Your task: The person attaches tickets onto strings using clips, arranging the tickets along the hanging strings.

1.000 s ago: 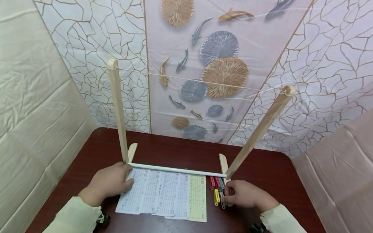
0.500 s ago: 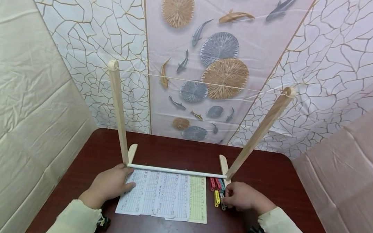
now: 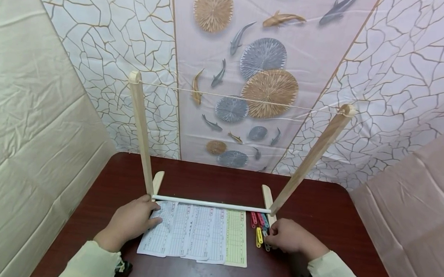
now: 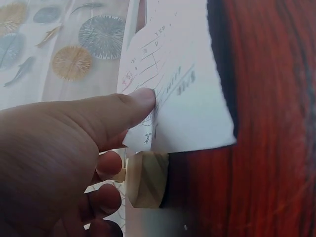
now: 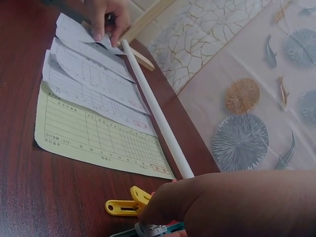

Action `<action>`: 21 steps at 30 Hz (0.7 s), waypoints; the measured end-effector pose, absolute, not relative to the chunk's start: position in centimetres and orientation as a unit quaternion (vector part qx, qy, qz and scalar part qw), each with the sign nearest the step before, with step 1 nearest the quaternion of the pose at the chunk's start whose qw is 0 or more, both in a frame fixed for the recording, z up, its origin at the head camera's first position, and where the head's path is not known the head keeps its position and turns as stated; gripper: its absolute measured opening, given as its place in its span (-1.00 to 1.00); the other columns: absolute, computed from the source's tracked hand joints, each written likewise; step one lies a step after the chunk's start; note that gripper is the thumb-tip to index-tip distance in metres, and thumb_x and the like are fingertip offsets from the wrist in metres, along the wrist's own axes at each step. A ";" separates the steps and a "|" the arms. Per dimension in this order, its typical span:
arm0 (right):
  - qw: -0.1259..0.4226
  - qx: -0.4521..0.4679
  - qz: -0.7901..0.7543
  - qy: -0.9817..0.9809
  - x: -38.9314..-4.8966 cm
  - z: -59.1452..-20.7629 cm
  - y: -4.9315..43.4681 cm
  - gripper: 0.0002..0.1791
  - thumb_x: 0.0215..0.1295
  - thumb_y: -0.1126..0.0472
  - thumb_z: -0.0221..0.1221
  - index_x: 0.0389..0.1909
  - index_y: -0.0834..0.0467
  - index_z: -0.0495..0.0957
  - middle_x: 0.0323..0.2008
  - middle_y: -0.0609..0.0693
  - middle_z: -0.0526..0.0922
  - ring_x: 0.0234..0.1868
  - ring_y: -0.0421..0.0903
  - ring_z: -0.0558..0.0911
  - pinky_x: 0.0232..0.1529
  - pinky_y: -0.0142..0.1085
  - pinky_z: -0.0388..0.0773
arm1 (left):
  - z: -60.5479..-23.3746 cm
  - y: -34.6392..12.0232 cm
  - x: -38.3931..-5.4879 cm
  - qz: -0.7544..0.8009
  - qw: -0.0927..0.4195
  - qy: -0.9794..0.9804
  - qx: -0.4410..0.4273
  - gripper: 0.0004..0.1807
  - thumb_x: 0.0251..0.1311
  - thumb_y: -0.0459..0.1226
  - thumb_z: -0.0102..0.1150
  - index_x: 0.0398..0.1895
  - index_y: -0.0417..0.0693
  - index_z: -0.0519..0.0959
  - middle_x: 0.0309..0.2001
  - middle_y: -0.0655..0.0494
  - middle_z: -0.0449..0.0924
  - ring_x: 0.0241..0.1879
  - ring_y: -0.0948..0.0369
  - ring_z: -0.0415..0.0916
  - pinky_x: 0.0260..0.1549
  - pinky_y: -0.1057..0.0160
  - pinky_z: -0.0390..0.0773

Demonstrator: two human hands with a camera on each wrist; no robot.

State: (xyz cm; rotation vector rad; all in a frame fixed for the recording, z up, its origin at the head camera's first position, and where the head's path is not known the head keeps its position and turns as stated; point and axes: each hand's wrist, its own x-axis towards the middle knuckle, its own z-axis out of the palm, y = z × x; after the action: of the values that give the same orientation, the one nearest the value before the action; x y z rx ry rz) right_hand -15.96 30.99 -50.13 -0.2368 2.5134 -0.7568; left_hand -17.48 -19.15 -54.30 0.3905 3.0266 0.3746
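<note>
My left hand pinches the top left corner of the leftmost white form sheet. In the left wrist view that sheet bends up under the thumb. Several white sheets overlap in a row, ending with a yellow-green sheet. To their right, my right hand pinches a grey clothespin, mostly hidden by the fingers in the right wrist view. A yellow clothespin lies beside the fingertips, with red clothespins and a blue-green one just behind.
A wooden rack stands behind the sheets. Its left post and right post carry a thin string across the top. A white rod joins them low down. The dark red table meets a patterned cloth backdrop.
The left fingers have shifted slightly onto the leftmost sheet, and its top corner now buckles upward. My right hand stays at the grey clothespin with barely any movement.
</note>
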 end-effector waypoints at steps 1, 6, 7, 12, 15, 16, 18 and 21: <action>0.249 -0.086 -0.277 0.924 -15.9 -50.1 30.9 -0.57 0.39 0.08 0.44 -0.67 -0.04 0.54 -0.72 -0.21 0.53 -0.69 -0.24 0.48 -0.60 -0.35 0.37 | -54.3 -19.2 -17.5 0.124 0.029 0.983 0.129 -0.57 0.30 0.05 0.63 0.12 0.09 0.86 0.03 0.06 0.69 -0.04 0.15 0.72 -0.11 -0.02 0.79; 0.242 -0.078 -0.271 0.929 -15.8 -50.0 30.7 -0.57 0.36 0.09 0.44 -0.70 -0.04 0.53 -0.77 -0.23 0.48 -0.71 -0.24 0.46 -0.61 -0.36 0.34 | -54.7 -19.2 -17.3 0.140 -0.006 0.980 0.139 -0.77 0.33 -0.06 0.62 -0.02 0.17 0.87 -0.12 0.18 0.62 -0.17 0.25 0.60 -0.19 0.10 0.72; 0.241 -0.075 -0.271 0.929 -15.7 -49.9 30.7 -0.57 0.36 0.09 0.44 -0.69 -0.03 0.54 -0.77 -0.22 0.48 -0.71 -0.24 0.46 -0.62 -0.37 0.34 | -54.7 -19.2 -17.3 0.143 -0.013 0.980 0.141 -0.82 0.34 -0.09 0.62 -0.05 0.19 0.87 -0.14 0.19 0.61 -0.19 0.27 0.57 -0.21 0.13 0.70; 0.250 -0.058 -0.272 0.927 -15.3 -49.3 30.6 -0.59 0.38 0.06 0.42 -0.67 0.01 0.59 -0.79 -0.19 0.48 -0.74 -0.24 0.49 -0.65 -0.35 0.41 | -54.5 -19.0 -16.9 0.148 -0.022 0.980 0.133 -0.88 0.36 -0.10 0.60 -0.12 0.19 0.85 -0.13 0.17 0.65 -0.21 0.25 0.57 -0.23 0.11 0.70; 0.252 -0.060 -0.275 0.926 -15.1 -49.0 30.6 -0.63 0.36 0.08 0.39 -0.66 0.02 0.61 -0.78 -0.18 0.51 -0.73 -0.23 0.53 -0.65 -0.32 0.49 | -54.1 -18.8 -16.6 0.146 -0.008 0.982 0.117 -0.67 0.34 0.01 0.59 0.03 0.07 0.85 0.07 -0.02 0.73 -0.07 0.09 0.70 -0.13 -0.04 0.77; 0.252 -0.063 -0.278 0.925 -15.0 -48.9 30.7 -0.64 0.36 0.09 0.38 -0.65 0.04 0.62 -0.77 -0.18 0.52 -0.73 -0.22 0.54 -0.65 -0.31 0.52 | -54.0 -18.7 -16.5 0.145 0.000 0.983 0.111 -0.57 0.32 0.05 0.60 0.09 0.02 0.83 0.13 -0.09 0.73 -0.01 0.02 0.72 -0.09 -0.09 0.79; 0.252 -0.068 -0.283 0.923 -14.9 -48.8 30.8 -0.67 0.36 0.11 0.36 -0.62 0.06 0.65 -0.76 -0.17 0.54 -0.71 -0.21 0.57 -0.63 -0.29 0.55 | -54.0 -18.6 -16.3 0.144 0.011 0.984 0.102 -0.42 0.27 0.10 0.62 0.20 -0.06 0.80 0.25 -0.21 0.69 0.09 -0.09 0.74 -0.01 -0.17 0.79; 0.247 -0.074 -0.294 0.920 -14.9 -48.6 31.1 -0.71 0.39 0.12 0.35 -0.56 0.08 0.68 -0.72 -0.13 0.59 -0.68 -0.17 0.61 -0.61 -0.25 0.59 | -54.2 -18.4 -16.2 0.146 0.015 0.985 0.096 -0.34 0.24 0.10 0.65 0.27 -0.11 0.78 0.30 -0.26 0.67 0.16 -0.13 0.73 0.04 -0.19 0.79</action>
State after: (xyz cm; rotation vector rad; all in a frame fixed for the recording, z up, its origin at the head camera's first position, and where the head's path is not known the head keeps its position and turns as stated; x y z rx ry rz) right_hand -14.88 31.11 -48.57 -0.2026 2.5087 -0.8021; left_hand -16.22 -18.38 -54.15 0.2974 3.0647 0.4541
